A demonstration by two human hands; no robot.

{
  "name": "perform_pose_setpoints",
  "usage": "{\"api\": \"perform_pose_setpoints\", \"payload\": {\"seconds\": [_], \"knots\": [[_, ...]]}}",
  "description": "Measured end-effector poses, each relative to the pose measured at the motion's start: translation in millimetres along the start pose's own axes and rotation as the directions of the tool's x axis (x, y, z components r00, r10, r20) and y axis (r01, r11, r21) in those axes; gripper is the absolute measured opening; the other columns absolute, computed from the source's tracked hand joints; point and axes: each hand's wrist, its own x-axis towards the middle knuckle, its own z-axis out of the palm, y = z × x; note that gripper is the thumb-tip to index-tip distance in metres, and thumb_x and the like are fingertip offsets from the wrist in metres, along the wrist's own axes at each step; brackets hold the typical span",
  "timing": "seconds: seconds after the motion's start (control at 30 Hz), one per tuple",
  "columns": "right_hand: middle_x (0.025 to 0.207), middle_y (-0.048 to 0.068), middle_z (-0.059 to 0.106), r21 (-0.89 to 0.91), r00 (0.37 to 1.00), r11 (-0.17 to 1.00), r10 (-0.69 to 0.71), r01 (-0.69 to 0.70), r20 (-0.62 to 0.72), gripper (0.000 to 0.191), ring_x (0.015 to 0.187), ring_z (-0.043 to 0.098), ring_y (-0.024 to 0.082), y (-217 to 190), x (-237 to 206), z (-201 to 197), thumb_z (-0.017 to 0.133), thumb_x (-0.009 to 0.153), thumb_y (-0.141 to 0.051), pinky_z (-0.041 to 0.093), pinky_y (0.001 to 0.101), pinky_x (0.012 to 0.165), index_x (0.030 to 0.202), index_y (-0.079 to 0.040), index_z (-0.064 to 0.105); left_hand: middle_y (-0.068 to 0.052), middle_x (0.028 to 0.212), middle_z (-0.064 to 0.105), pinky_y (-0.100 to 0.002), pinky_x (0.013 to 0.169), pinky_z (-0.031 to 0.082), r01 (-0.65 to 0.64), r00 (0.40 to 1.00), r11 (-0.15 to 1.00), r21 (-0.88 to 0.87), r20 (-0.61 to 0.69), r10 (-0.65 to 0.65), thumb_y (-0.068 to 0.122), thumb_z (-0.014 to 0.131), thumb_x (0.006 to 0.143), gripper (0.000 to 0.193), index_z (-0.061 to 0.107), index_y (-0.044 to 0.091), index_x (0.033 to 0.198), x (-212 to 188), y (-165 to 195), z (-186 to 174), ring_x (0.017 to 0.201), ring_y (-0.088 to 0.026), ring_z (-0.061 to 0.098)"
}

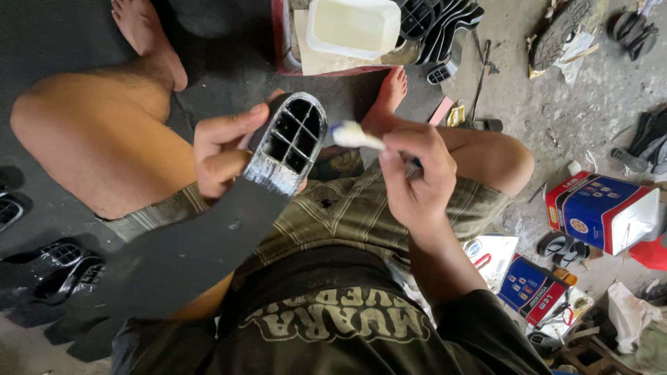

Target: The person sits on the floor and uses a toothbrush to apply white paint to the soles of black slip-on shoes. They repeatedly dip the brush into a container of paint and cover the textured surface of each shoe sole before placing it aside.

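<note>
My left hand (221, 149) grips a long black rubber shoe sole (208, 236) near its heel end. The heel (293, 142) faces up and shows a grid of open cells with a glossy wet rim. My right hand (415, 177) pinches a small brush with a white head (354, 135), and the head touches the right edge of the heel. Both hands are raised over my lap, between my bare knees.
A pale plastic tub (354, 26) sits on a red tray ahead, beside a stack of black soles (441, 28). More black soles (59, 267) lie at the left. Blue and red tins (601, 212) and scraps litter the concrete floor at the right.
</note>
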Motion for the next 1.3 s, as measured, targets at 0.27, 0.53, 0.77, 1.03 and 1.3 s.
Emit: {"api": "perform_pose_setpoints", "payload": {"seconds": [0.27,0.53,0.77,1.03,1.3], "knots": [[0.094,0.009,0.069,0.145,0.975,0.982,-0.146,0.122,0.167,0.017,0.072,0.064,0.012,-32,5,-3,0.069,0.094,0.003,0.054,0.0271,0.065,0.109,-0.002,0.064,-0.024,0.136,0.044,-0.055,0.121,0.049,-0.013,0.999,1.000,0.021,0.036,0.012,-0.015,0.075,0.088,0.031,0.049,-0.005,0.102,-20,-7,-14,0.138,-0.049,0.053],[0.099,0.011,0.071,-0.038,1.000,0.999,0.007,-0.007,0.002,0.013,0.079,0.070,0.018,-19,11,14,0.070,0.102,0.000,0.054,0.0284,0.068,0.114,-0.003,0.067,-0.027,0.127,0.064,-0.046,0.078,0.066,0.630,0.710,0.662,-0.405,-0.042,-0.702,-0.002,0.072,0.089,0.038,0.056,-0.004,0.123,-22,8,6,0.096,-0.038,0.072],[0.102,0.011,0.073,-0.255,0.994,0.961,0.101,-0.107,-0.037,0.009,0.082,0.069,0.018,51,11,6,0.070,0.103,-0.003,0.053,0.0315,0.073,0.111,-0.003,0.070,-0.020,0.136,0.062,-0.045,0.092,0.059,0.158,0.954,0.902,0.402,0.172,-0.244,0.016,0.061,0.095,0.049,0.046,-0.001,0.139,2,36,-45,0.114,-0.033,0.067],[0.107,0.011,0.073,-0.063,0.924,0.979,0.202,-0.191,0.324,0.016,0.094,0.070,0.019,143,-17,66,0.066,0.104,-0.011,0.056,0.0298,0.080,0.115,0.000,0.070,-0.009,0.141,0.062,-0.045,0.100,0.049,0.431,0.698,0.799,-0.420,-0.406,-0.590,0.043,0.055,0.095,0.057,0.049,0.011,0.142,-58,48,-260,0.122,-0.028,0.060],[0.094,0.009,0.071,0.118,0.836,0.888,0.364,-0.445,0.412,0.015,0.068,0.056,0.009,151,28,115,0.064,0.105,-0.006,0.040,0.0216,0.053,0.120,-0.001,0.065,0.003,0.146,0.061,-0.045,0.109,0.040,0.240,0.405,0.800,-0.550,-0.692,-0.597,0.069,0.048,0.094,0.069,0.052,0.023,0.144,-158,83,-354,0.131,-0.023,0.053]]}}
